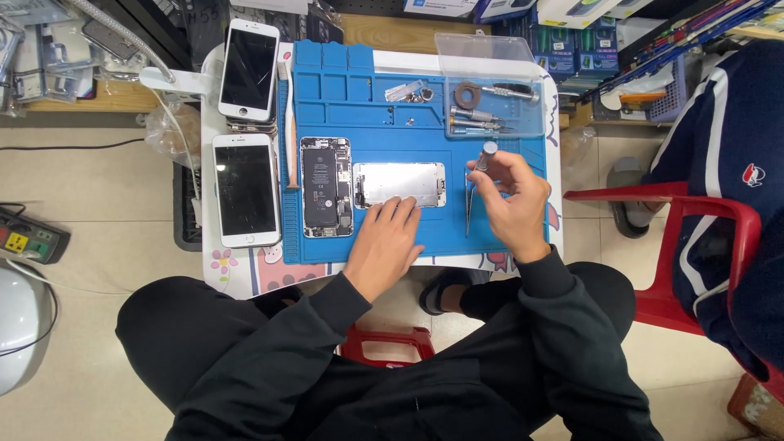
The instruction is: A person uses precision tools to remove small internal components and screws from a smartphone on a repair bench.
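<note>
An opened phone body [326, 186] lies on the blue work mat [498, 139] with its battery and boards showing. Beside it, to the right, lies the detached screen panel [402, 183], back side up. My left hand [384, 245] rests flat on the mat, its fingertips touching the panel's lower edge. My right hand [510, 196] grips a small screwdriver [485, 155] upright, tip down near the panel's right end. Tweezers [469, 204] lie on the mat next to that hand.
Two white phones [246, 189] [249, 69] lie on the left of the small table. A clear tray [494, 106] of tools sits at the mat's back right. A red plastic chair [702, 245] with a seated person [735, 188] stands to the right. A power strip [28, 237] lies on the floor.
</note>
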